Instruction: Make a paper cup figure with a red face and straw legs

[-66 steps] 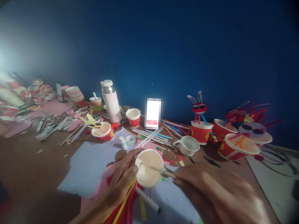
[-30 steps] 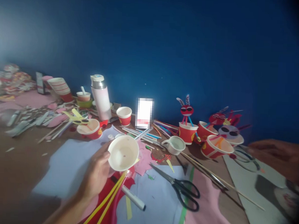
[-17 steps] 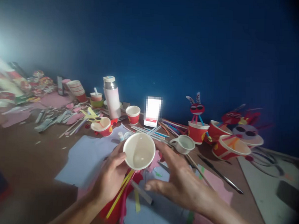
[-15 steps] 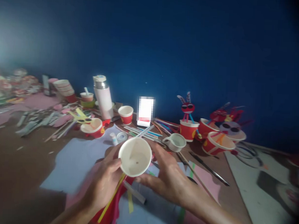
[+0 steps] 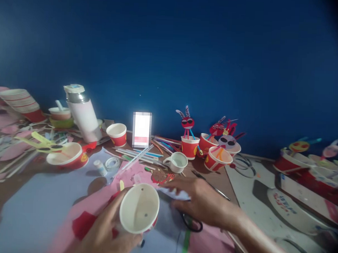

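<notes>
My left hand point(image 5: 111, 234) is wrapped around a red-and-white paper cup point(image 5: 139, 209). The cup's mouth faces me, and two small dark holes show inside it. My right hand point(image 5: 201, 198) is apart from the cup, to its right, with fingers stretched out over the paper. Just below that hand lies a pair of scissors with a black handle point(image 5: 194, 226), its blades partly hidden. Pink paper point(image 5: 211, 240) and pale blue paper point(image 5: 42, 195) lie beneath both hands, and a red scrap point(image 5: 83, 224) is left of the cup.
Ahead are a white mug point(image 5: 177, 162), drinking straws point(image 5: 137, 153), a paper cup point(image 5: 116, 134), a tilted-looking white flask point(image 5: 82, 115) and a bright blurred screen point(image 5: 141, 127). Cups with paper figures point(image 5: 189, 146) stand to the right. A pen-like dark tool point(image 5: 220, 193) lies near my right wrist.
My right hand has come off the cup and moved right, toward the scissors. The left hand keeps the cup, now lower. The view has turned right.
</notes>
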Tool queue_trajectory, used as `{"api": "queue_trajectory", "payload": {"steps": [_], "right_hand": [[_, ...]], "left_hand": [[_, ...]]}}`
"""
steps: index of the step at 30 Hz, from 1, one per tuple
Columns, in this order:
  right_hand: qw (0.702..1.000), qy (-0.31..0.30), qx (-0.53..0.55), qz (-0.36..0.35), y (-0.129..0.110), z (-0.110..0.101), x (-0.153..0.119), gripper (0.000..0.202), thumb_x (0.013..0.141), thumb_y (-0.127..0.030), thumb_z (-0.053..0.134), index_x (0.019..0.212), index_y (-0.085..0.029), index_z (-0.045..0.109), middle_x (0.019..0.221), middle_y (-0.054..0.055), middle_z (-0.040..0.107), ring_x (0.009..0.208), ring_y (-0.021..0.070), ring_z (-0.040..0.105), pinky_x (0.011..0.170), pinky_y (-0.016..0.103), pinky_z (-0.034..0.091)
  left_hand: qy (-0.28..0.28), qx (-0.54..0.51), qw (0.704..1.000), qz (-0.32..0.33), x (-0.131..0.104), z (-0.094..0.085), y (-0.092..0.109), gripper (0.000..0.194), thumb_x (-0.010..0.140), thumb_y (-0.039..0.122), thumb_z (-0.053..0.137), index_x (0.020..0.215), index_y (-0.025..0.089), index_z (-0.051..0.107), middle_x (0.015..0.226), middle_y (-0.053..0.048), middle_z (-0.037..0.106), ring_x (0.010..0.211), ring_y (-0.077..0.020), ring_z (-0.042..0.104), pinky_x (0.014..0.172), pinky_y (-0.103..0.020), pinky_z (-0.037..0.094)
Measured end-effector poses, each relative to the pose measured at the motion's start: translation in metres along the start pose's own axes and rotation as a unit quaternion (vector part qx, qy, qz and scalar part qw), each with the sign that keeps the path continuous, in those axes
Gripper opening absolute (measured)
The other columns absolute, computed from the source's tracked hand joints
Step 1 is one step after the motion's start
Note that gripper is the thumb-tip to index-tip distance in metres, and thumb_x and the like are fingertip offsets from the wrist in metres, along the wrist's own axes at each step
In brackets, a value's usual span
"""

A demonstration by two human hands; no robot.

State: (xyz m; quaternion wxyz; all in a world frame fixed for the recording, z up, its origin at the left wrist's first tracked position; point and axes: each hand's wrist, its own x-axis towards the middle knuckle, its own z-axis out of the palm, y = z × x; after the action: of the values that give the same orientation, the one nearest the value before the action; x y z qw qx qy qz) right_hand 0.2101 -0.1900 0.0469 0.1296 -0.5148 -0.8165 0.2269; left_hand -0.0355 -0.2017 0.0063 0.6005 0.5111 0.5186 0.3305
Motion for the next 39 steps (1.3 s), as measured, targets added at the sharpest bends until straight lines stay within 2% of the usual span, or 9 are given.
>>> {"api": "queue_trajectory", "payload": {"steps": [1,4,10,16,25,29,32,36,39], "right_hand": [[0.995,0.028,-0.060,0.069,0.011,-0.002,0.000,0.022,0.088,-0.022,0.054,0.106,-0.027,0.066,0.100,-0.001,0.071,0.087,0.0152,0.066,0.073,0.024,0.046],[0.966,0.073,-0.171,0.182,0.039,0.001,0.003,0.024,0.091,-0.020,0.045,0.085,-0.022,0.068,0.089,0.002,0.072,0.083,0.0191,0.066,0.065,0.027,0.042],[0.945,0.066,-0.218,0.232,0.056,0.028,0.009,0.010,0.082,-0.021,0.057,0.084,-0.020,0.066,0.085,0.005,0.072,0.079,0.0235,0.068,0.058,0.027,0.039],[0.936,0.074,-0.255,0.232,0.051,0.038,0.010,0.020,0.080,-0.011,0.051,0.093,-0.016,0.065,0.091,0.011,0.070,0.088,0.0259,0.066,0.065,0.029,0.042],[0.946,0.098,-0.244,0.192,0.033,0.019,-0.009,0.015,0.079,-0.018,0.050,0.083,-0.016,0.065,0.072,0.008,0.070,0.064,0.0245,0.065,0.056,0.030,0.040],[0.976,0.184,-0.112,-0.031,0.001,-0.002,-0.023,0.014,0.084,-0.017,0.052,0.091,-0.020,0.063,0.084,0.005,0.068,0.076,0.0203,0.062,0.066,0.031,0.043],[0.974,0.149,0.021,-0.168,-0.020,-0.009,-0.027,0.018,0.088,-0.010,0.050,0.097,-0.020,0.062,0.091,0.004,0.067,0.084,0.0157,0.060,0.073,0.027,0.045],[0.972,0.131,0.089,-0.173,-0.029,-0.005,-0.029,0.017,0.088,-0.008,0.053,0.099,-0.019,0.060,0.090,0.001,0.067,0.084,0.0129,0.059,0.075,0.026,0.044],[0.974,0.145,0.111,-0.137,-0.033,0.001,-0.030,0.015,0.085,-0.011,0.061,0.097,-0.019,0.058,0.090,0.000,0.067,0.082,0.0123,0.060,0.074,0.025,0.044]], "left_hand": [[0.001,0.017,1.000,-0.002,0.002,0.003,0.000,0.076,0.058,0.028,0.076,0.129,0.023,0.051,0.109,-0.011,0.068,0.099,-0.0342,0.063,0.075,-0.035,0.055],[-0.006,0.096,0.995,0.013,0.008,0.010,0.000,0.075,0.054,0.022,0.075,0.126,0.023,0.054,0.113,-0.011,0.066,0.102,-0.0340,0.062,0.079,-0.035,0.054],[-0.039,0.192,0.979,0.058,0.015,0.013,-0.016,0.079,0.055,0.029,0.076,0.130,0.026,0.049,0.126,-0.012,0.060,0.117,-0.0365,0.053,0.092,-0.039,0.049],[-0.103,0.170,0.971,0.133,0.015,-0.007,-0.021,0.091,0.059,0.035,0.076,0.140,0.026,0.036,0.143,-0.011,0.046,0.129,-0.0366,0.041,0.106,-0.046,0.036],[0.047,0.098,0.975,0.195,-0.003,-0.020,0.031,0.023,0.075,0.028,0.068,0.098,0.026,0.072,0.113,-0.008,0.066,0.113,-0.0315,0.055,0.092,-0.034,0.049],[-0.055,0.140,0.968,0.202,0.007,-0.005,0.053,0.020,0.086,0.030,0.055,0.083,0.024,0.074,0.100,-0.008,0.068,0.098,-0.0256,0.060,0.082,-0.029,0.049],[-0.148,0.114,0.970,0.156,0.017,0.012,0.064,0.028,0.090,0.036,0.050,0.085,0.020,0.072,0.087,-0.007,0.066,0.079,-0.0203,0.060,0.070,-0.027,0.046],[-0.269,0.068,0.956,0.095,0.023,0.027,0.066,0.032,0.088,0.034,0.052,0.069,0.016,0.070,0.065,0.000,0.052,0.059,-0.0122,0.045,0.054,-0.023,0.033],[-0.294,0.039,0.952,0.077,0.018,0.028,0.066,0.023,0.084,0.027,0.057,0.067,0.016,0.068,0.064,0.002,0.048,0.059,-0.0111,0.040,0.053,-0.022,0.030]]}}
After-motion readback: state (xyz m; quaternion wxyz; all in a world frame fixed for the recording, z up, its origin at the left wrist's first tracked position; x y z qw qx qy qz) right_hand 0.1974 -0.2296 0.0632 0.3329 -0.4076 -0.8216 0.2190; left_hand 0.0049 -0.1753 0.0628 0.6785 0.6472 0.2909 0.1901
